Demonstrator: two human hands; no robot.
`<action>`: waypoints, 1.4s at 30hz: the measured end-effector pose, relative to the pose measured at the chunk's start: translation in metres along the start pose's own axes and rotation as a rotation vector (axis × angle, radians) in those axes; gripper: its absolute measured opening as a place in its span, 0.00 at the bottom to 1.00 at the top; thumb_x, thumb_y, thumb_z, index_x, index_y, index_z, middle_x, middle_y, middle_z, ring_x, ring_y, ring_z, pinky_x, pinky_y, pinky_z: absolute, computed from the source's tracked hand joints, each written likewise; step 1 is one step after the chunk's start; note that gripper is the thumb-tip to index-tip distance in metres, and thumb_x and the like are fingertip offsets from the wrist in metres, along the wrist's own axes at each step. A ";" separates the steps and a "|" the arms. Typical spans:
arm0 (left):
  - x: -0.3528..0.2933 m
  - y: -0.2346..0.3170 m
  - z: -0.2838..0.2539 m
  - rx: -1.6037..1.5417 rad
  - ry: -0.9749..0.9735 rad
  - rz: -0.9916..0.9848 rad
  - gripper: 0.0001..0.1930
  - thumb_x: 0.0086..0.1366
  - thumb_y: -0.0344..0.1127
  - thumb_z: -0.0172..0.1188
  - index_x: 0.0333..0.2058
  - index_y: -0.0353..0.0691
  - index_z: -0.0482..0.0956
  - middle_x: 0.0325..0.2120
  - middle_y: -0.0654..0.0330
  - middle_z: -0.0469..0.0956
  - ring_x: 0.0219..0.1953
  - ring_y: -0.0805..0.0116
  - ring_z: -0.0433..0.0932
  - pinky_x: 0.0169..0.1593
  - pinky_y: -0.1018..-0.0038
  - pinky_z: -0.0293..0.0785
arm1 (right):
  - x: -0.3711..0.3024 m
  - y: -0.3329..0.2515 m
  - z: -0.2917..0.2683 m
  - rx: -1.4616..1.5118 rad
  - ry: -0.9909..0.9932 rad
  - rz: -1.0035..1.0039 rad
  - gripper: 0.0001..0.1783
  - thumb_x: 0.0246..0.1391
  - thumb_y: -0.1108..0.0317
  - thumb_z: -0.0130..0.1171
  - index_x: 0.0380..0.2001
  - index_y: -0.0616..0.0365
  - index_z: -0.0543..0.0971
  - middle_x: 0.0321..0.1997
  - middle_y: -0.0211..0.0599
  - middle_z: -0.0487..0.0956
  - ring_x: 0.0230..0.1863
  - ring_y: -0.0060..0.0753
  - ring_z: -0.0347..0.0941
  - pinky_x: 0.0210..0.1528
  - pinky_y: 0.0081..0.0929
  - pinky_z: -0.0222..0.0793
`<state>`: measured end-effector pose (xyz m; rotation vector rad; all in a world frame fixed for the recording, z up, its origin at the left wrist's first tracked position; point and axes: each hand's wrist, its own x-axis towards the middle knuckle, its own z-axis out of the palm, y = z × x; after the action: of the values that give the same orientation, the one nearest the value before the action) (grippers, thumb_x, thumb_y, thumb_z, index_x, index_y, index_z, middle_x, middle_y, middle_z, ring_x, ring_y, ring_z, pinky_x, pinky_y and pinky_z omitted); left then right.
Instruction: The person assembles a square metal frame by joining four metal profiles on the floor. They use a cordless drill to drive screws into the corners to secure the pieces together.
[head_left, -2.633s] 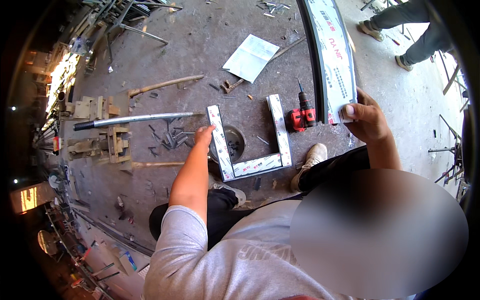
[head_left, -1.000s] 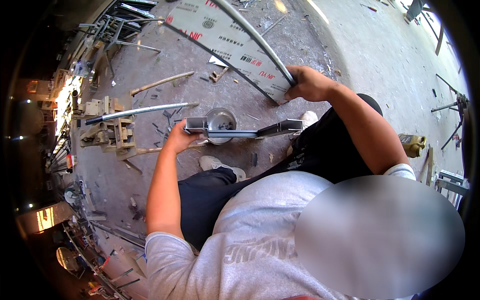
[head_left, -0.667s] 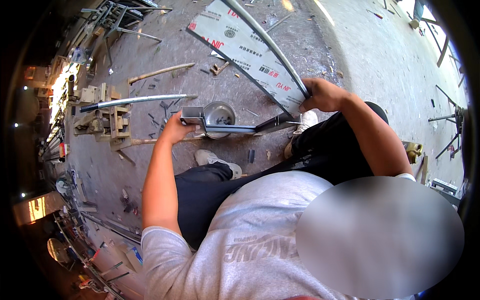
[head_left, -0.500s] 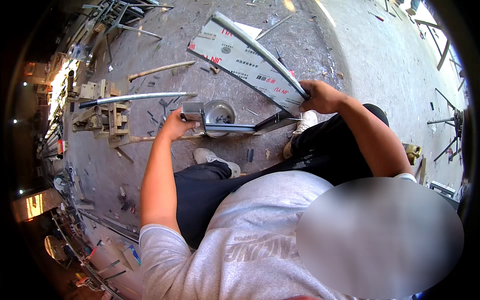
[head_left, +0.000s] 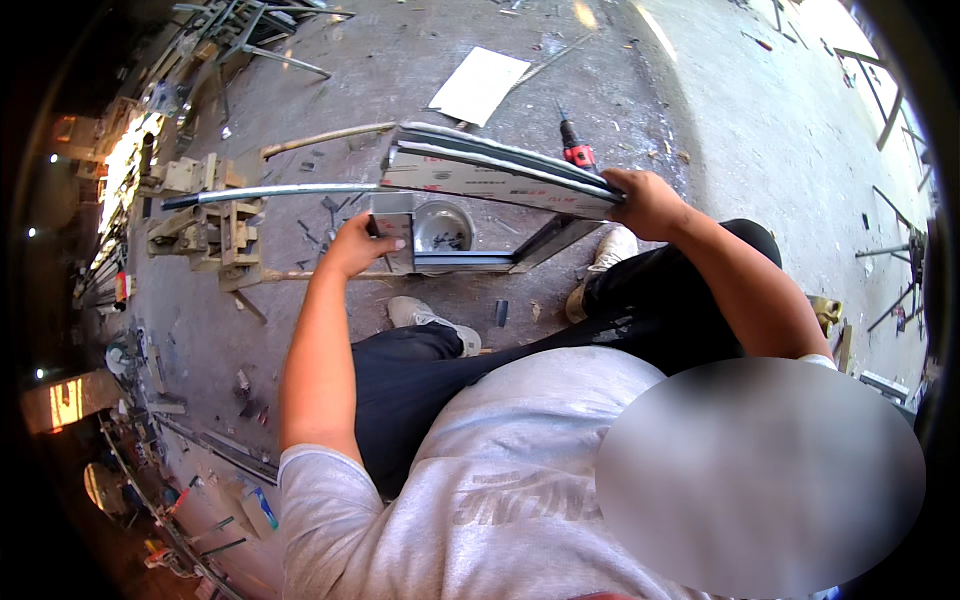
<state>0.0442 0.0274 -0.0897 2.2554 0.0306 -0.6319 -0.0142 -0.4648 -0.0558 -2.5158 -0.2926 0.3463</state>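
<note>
A grey metal profile frame [head_left: 463,260] is held up between my hands above the floor. Its far side is a long, wide profile [head_left: 470,178] covered in printed protective film, with dark grooves along its upper edge. My left hand [head_left: 358,248] grips the frame's left end piece, the thumb lying over its face. Wrapped round the right end of the long profile is my right hand [head_left: 648,204], closed. The profile's left end appears close to the left end piece; I cannot tell whether they touch. A metal bowl [head_left: 443,224] with small dark pieces shows through the frame.
Wooden stands [head_left: 232,245] with a long metal tube [head_left: 290,190] are at left. A red and black drill [head_left: 575,148] lies on the floor beyond my right hand. A white sheet [head_left: 480,86] lies farther off. Offcuts litter the floor around my shoes [head_left: 432,318].
The long profile has swung down from a steep slant to nearly level, its left end now near the left end piece. The drill and white sheet have come into fuller view.
</note>
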 end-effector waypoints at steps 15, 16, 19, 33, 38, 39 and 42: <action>0.005 0.009 0.000 0.031 -0.083 0.109 0.33 0.58 0.42 0.79 0.59 0.37 0.78 0.52 0.54 0.84 0.54 0.64 0.80 0.60 0.65 0.74 | -0.003 -0.026 -0.002 -0.173 -0.143 0.091 0.24 0.50 0.74 0.58 0.53 0.57 0.78 0.45 0.56 0.84 0.52 0.60 0.81 0.56 0.49 0.75; 0.006 0.006 0.002 0.042 -0.041 0.125 0.35 0.60 0.46 0.78 0.61 0.36 0.77 0.53 0.53 0.83 0.55 0.65 0.79 0.62 0.65 0.73 | -0.002 -0.028 -0.001 -0.182 -0.139 0.070 0.23 0.50 0.74 0.58 0.53 0.57 0.77 0.45 0.56 0.84 0.52 0.61 0.80 0.57 0.49 0.75; 0.006 0.018 0.010 -0.146 0.073 0.337 0.38 0.65 0.63 0.68 0.60 0.35 0.74 0.51 0.55 0.82 0.54 0.67 0.77 0.60 0.67 0.72 | 0.000 -0.030 0.003 -0.226 -0.141 0.030 0.23 0.51 0.73 0.58 0.53 0.57 0.76 0.46 0.56 0.83 0.54 0.62 0.79 0.57 0.51 0.75; 0.020 0.029 0.032 -0.697 0.351 0.337 0.10 0.68 0.43 0.61 0.34 0.44 0.75 0.32 0.70 0.70 0.38 0.77 0.65 0.46 0.75 0.65 | 0.002 -0.034 0.053 -0.298 -0.158 -0.054 0.37 0.58 0.68 0.58 0.70 0.54 0.59 0.57 0.70 0.76 0.50 0.66 0.81 0.53 0.54 0.78; 0.025 0.027 0.042 -0.674 0.449 0.421 0.08 0.69 0.37 0.59 0.40 0.39 0.77 0.35 0.67 0.74 0.39 0.77 0.69 0.48 0.76 0.67 | 0.008 -0.035 0.060 -0.338 -0.203 -0.004 0.35 0.60 0.69 0.54 0.71 0.54 0.59 0.58 0.71 0.76 0.50 0.66 0.81 0.53 0.54 0.78; 0.027 0.024 0.042 -0.677 0.455 0.408 0.08 0.69 0.36 0.59 0.41 0.38 0.76 0.35 0.67 0.74 0.39 0.76 0.70 0.48 0.76 0.68 | 0.011 -0.038 0.060 -0.348 -0.213 0.008 0.35 0.60 0.70 0.53 0.71 0.54 0.59 0.58 0.71 0.76 0.50 0.66 0.81 0.53 0.54 0.78; 0.035 0.016 0.043 -0.674 0.467 0.384 0.10 0.68 0.34 0.60 0.44 0.36 0.76 0.36 0.64 0.76 0.39 0.74 0.72 0.48 0.75 0.70 | 0.015 -0.042 0.062 -0.372 -0.223 0.027 0.35 0.60 0.71 0.52 0.71 0.54 0.59 0.57 0.70 0.76 0.50 0.65 0.82 0.53 0.53 0.78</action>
<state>0.0594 -0.0192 -0.1192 1.6363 0.0332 0.1189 -0.0245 -0.3943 -0.0842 -2.8493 -0.4449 0.6360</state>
